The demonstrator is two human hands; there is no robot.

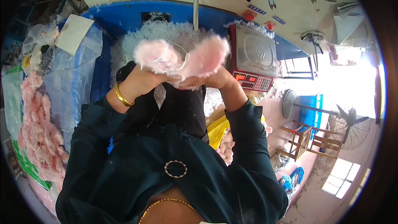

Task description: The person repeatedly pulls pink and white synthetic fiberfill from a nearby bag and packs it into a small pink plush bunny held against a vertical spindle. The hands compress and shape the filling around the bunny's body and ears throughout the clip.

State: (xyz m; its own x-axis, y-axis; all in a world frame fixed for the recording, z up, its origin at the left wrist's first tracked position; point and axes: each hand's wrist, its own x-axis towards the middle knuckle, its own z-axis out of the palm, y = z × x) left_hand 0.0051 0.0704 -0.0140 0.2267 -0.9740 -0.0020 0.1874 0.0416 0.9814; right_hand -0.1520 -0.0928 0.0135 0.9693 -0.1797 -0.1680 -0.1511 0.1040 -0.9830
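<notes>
In front of my lap, both hands hold a fluffy pink plush piece (208,54) with two rounded lobes that spread upward, left and right. My left hand (146,82) grips it from below on the left, its fingers mostly hidden by the fur. On the other side my right hand (212,79) is closed on its lower part, the thumb near the middle. A loose white thread (181,49) loops between the lobes. White fluffy stuffing (124,43) lies behind and around the piece. Just beyond it, a metal tube (196,6) points down toward the stuffing.
A red-framed digital scale (256,54) stands to the right. To the left, a pile of pink plush pieces (39,128) lies beside plastic-covered blue containers (97,60). Small snips (271,1) rest on the far tabletop. A yellow bag (217,132), wooden chair (299,139) and fan (348,126) are at right.
</notes>
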